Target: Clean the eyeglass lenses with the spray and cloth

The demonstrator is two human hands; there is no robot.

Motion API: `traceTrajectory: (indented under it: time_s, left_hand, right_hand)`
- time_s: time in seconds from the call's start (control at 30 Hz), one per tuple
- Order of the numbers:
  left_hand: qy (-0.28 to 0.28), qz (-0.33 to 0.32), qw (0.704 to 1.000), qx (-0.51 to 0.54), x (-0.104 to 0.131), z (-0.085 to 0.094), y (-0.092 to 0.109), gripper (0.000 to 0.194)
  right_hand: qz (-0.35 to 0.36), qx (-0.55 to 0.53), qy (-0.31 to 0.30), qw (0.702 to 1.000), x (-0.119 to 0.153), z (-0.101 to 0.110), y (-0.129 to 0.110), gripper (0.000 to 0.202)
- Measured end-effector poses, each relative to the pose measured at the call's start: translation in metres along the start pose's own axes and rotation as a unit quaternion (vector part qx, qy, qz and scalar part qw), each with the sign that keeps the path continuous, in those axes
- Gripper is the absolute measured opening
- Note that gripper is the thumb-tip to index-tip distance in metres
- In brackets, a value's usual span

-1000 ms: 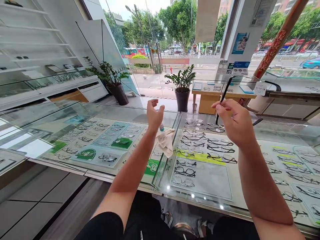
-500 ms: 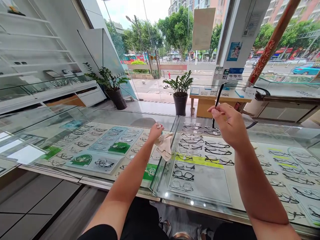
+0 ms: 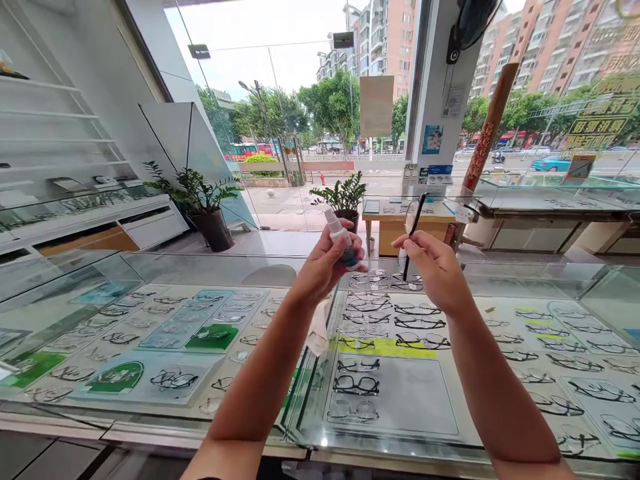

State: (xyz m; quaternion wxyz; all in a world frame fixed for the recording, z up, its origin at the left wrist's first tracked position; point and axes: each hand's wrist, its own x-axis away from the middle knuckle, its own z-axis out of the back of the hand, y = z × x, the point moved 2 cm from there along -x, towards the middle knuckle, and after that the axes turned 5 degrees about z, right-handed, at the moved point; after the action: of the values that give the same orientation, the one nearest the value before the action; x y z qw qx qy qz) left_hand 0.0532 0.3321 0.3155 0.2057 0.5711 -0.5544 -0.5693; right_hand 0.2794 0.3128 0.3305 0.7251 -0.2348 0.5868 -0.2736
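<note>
My left hand [image 3: 327, 257] is wrapped round a small spray bottle [image 3: 343, 241] with a white nozzle, held tilted above the glass counter. In my right hand [image 3: 434, 265] is a pair of eyeglasses [image 3: 413, 227], pinched between the fingers and turned edge-on, so the black frame shows as a dark upright bar. The nozzle is left of the eyeglasses, with a gap between them. Below my left hand, a pale cleaning cloth [image 3: 319, 330] is partly hidden by my forearm; I cannot tell whether it lies on the counter or hangs from the hand.
Under both arms stretches a glass display counter [image 3: 400, 393] with rows of eyeglasses inside. Beyond it stand potted plants [image 3: 207, 223] and a small wooden display table [image 3: 387, 233]. Shelves [image 3: 65, 140] line the left wall. A large window faces the street.
My left hand has risen with the spray bottle, bringing it closer to the eyeglasses. My right hand has turned the eyeglasses edge-on. The cloth now sits below the left hand. The view has tilted up.
</note>
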Motion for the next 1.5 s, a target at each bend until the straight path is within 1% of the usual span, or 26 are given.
traceTrajectory:
  time_s: [0.07, 0.1, 0.13, 0.2, 0.27, 0.4, 0.53, 0.7, 0.8, 0.9, 1.0, 1.07, 1.13, 1.23, 1.33, 1.4, 1.5]
  left_hand:
    - [-0.066, 0.051, 0.996, 0.039, 0.006, -0.015, 0.009, 0.039]
    - [-0.091, 0.074, 0.992, 0.048, 0.009, -0.017, 0.011, 0.046]
    - [-0.106, 0.095, 0.989, 0.048, 0.012, -0.017, 0.012, 0.058]
    - [-0.106, 0.121, 0.987, 0.028, 0.014, -0.010, 0.012, 0.079]
    - [-0.082, 0.126, 0.989, -0.005, 0.013, -0.001, 0.009, 0.086]
    - [-0.019, 0.104, 0.993, -0.053, 0.005, 0.009, 0.003, 0.086]
    - [0.052, 0.070, 0.988, -0.124, -0.006, 0.009, -0.005, 0.080]
    - [0.119, 0.021, 0.967, -0.225, -0.010, 0.009, -0.018, 0.078]
    - [0.131, 0.008, 0.958, -0.254, -0.010, 0.011, -0.026, 0.079]
    - [0.133, 0.017, 0.960, -0.244, -0.011, 0.013, -0.031, 0.080]
    - [0.140, 0.016, 0.963, -0.230, -0.012, 0.015, -0.032, 0.079]
    - [0.131, 0.015, 0.965, -0.228, -0.012, 0.014, -0.031, 0.079]
    - [0.111, 0.026, 0.968, -0.221, -0.010, 0.011, -0.031, 0.079]
    - [0.080, 0.045, 0.973, -0.213, -0.007, 0.005, -0.032, 0.080]
    - [0.041, 0.046, 0.970, -0.235, -0.003, 0.001, -0.035, 0.080]
    - [0.017, 0.050, 0.966, -0.253, 0.000, 0.001, -0.038, 0.079]
    - [-0.003, 0.063, 0.958, -0.280, 0.002, 0.002, -0.041, 0.077]
  right_hand:
    - [-0.020, -0.032, -0.025, 0.999, 0.001, -0.004, 0.000, 0.027]
    - [-0.031, -0.050, -0.040, 0.997, 0.001, -0.007, 0.000, 0.027]
    - [-0.042, -0.068, -0.056, 0.995, 0.002, -0.010, 0.001, 0.027]
    - [-0.063, -0.097, -0.089, 0.989, 0.003, -0.019, 0.004, 0.027]
    - [-0.083, -0.118, -0.115, 0.983, 0.005, -0.027, 0.008, 0.028]
    - [-0.115, -0.164, -0.129, 0.971, 0.009, -0.041, 0.016, 0.028]
    - [-0.157, -0.233, -0.129, 0.951, 0.011, -0.051, 0.018, 0.029]
    - [-0.174, -0.282, -0.123, 0.936, 0.012, -0.060, 0.016, 0.027]
    - [-0.181, -0.295, -0.129, 0.929, 0.014, -0.064, 0.016, 0.027]
    - [-0.182, -0.298, -0.140, 0.927, 0.015, -0.067, 0.016, 0.028]
    - [-0.178, -0.299, -0.145, 0.926, 0.015, -0.067, 0.015, 0.028]
    - [-0.177, -0.305, -0.141, 0.925, 0.014, -0.066, 0.016, 0.027]
    - [-0.181, -0.315, -0.122, 0.924, 0.012, -0.063, 0.018, 0.026]
    - [-0.192, -0.333, -0.065, 0.921, 0.007, -0.057, 0.024, 0.024]
    - [-0.194, -0.355, -0.019, 0.914, 0.003, -0.053, 0.030, 0.023]
    - [-0.195, -0.357, -0.008, 0.914, 0.002, -0.053, 0.034, 0.023]
    - [-0.198, -0.341, -0.011, 0.919, 0.002, -0.053, 0.038, 0.024]
